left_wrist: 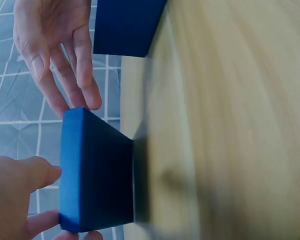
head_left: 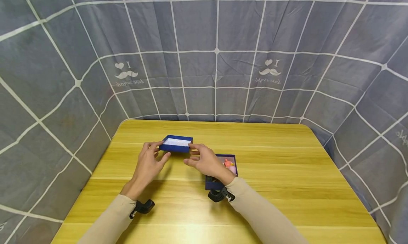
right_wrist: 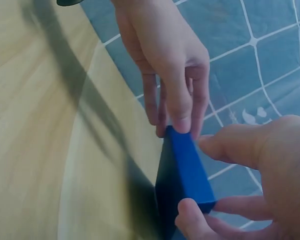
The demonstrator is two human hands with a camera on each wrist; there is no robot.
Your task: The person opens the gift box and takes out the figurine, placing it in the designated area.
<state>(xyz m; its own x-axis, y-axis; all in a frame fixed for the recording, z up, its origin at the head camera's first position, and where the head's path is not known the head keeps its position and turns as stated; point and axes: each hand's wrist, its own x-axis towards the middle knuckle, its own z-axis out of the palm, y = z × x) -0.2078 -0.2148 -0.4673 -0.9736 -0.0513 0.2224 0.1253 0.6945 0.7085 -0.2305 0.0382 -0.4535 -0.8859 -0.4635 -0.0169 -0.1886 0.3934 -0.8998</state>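
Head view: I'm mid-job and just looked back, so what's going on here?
A person's left hand and right hand hold a shallow blue box between them, one at each end, its white inside facing up. Its near edge looks raised off the wooden table. A second blue box sits open on the table, partly hidden by the right hand and wrist, with small colourful items inside.

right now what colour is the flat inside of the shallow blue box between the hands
White; the flat inside shows best in the head view.
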